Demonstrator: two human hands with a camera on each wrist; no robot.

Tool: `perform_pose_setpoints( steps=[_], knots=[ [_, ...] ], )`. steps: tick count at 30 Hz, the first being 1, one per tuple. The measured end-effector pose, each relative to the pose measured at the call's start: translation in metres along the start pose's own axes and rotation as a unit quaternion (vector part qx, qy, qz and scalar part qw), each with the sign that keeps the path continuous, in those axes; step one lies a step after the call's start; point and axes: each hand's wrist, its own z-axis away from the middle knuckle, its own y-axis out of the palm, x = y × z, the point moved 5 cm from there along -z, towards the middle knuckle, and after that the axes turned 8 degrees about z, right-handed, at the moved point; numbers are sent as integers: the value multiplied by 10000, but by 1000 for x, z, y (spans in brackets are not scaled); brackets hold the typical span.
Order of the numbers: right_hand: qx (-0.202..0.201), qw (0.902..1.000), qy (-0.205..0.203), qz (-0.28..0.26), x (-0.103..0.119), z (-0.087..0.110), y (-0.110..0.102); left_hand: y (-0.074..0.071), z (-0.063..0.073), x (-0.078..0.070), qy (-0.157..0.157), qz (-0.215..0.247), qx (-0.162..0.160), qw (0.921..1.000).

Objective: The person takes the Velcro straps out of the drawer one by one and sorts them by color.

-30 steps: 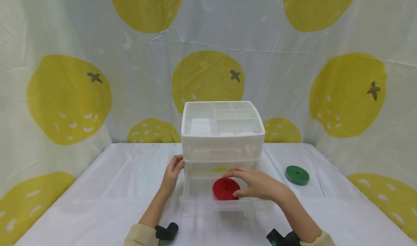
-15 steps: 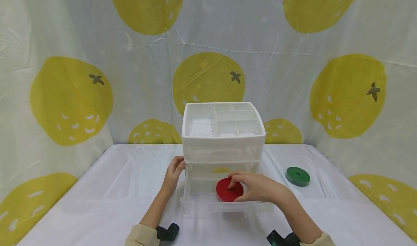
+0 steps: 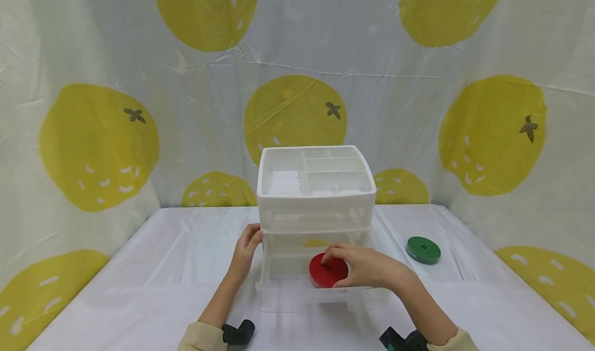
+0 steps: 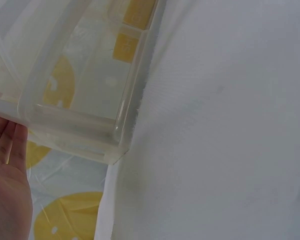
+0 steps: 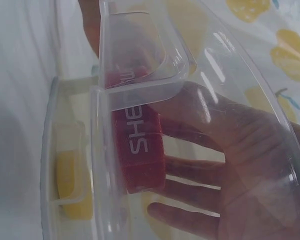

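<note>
In the head view my right hand [image 3: 367, 265] grips a red roll of ribbon [image 3: 327, 272], thumb at its near side and fingertips on its flat top. The roll is in the pulled-out clear drawer [image 3: 283, 297] of a small drawer unit [image 3: 316, 214]. Through the drawer's clear front, the right wrist view shows white letters on the red roll's edge [image 5: 137, 135]. My left hand [image 3: 245, 253] touches the unit's left side; in the left wrist view its straight fingers [image 4: 18, 142] meet the clear plastic edge. Some left fingertips are hidden.
A green roll [image 3: 424, 250] lies on the white-covered table to the right. Something yellow [image 3: 316, 242] shows through another clear drawer front. The unit's top is a divided tray [image 3: 284, 181]. A lemon-print curtain [image 3: 200, 108] surrounds the table.
The red roll has shifted slightly right, and my right fingers have moved from its far rim onto its top near the middle. My left hand stays at the unit's side.
</note>
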Motion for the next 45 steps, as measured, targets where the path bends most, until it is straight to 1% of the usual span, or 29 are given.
perform_pose_setpoints(
  steps=[9, 13, 16, 23, 26, 38, 42, 45],
  knots=[
    [105, 9999, 111, -71, -1, -1, 2, -1, 0, 1, -178, -57, -23, 9998],
    [90, 9999, 66, 2, -1, -1, 2, -1, 0, 3, -236, -48, -26, 9997],
    [64, 10000, 29, 17, -2, -1, 2, -2, 0, 6, -216, -48, -37, 9997],
    [-27, 9994, 260, -205, -4, 0, 0, 0, 2, 5, -102, -38, 0, 9999],
    [-93, 9991, 310, -275, -5, 1, -1, 1, 2, 4, -107, -38, 26, 9999],
    [-387, 9986, 146, -319, -8, 9, -10, 0, 0, 4, -123, -130, -21, 9998],
    [-467, 9982, 155, -343, -11, 12, -13, -1, -1, 4, -104, -201, -35, 9997],
    [-520, 9979, 146, -353, -12, 15, -15, 0, -1, 4, -57, -104, -4, 9999]
  ],
)
